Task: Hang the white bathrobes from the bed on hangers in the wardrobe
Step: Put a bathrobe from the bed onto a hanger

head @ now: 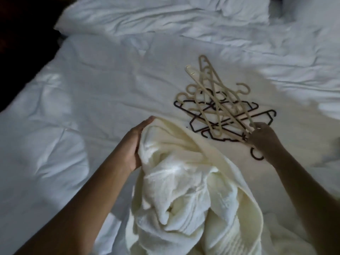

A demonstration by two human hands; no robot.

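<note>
A: What's nearest the cam?

B: The bathrobe [184, 190], cream-white terry, bunched in a heap at the near edge of the bed [82, 116]. The top part is lifted, the rest is slumped on the duvet.

A: And the hands?

B: Well apart. The left hand [133, 146] grips the robe's upper edge, prob. the collar, w/ the fingers tucked behind the fabric. The right hand [264, 138] is out to the side, its fingers closed on the end of a beige hanger [248, 119].

A: So which step is it?

B: Looks like picking a hanger for this robe, i.e. early on. Nothing's hung yet as far as this shows, and the wardrobe isn't in view.

A: What's beyond the hands?

B: The hanger pile [220, 111], just past the robe. The beige ones are crossed over black hangers [270, 112], and the hooks and arms interlock. A black hook pokes out under the right wrist.

A: What does the next move need?

B: Drawing that one hanger free w/o dragging the tangle along, so prob. lift and wiggle rather than a straight pull. Then the collar opening has to be found, since the robe's crumpled and the shoulders aren't laid out.

A: Anything further back?

B: Rumpled white duvet, then pillows [242, 10] at the far end. It's dark at the left side, can't tell what's there.
</note>
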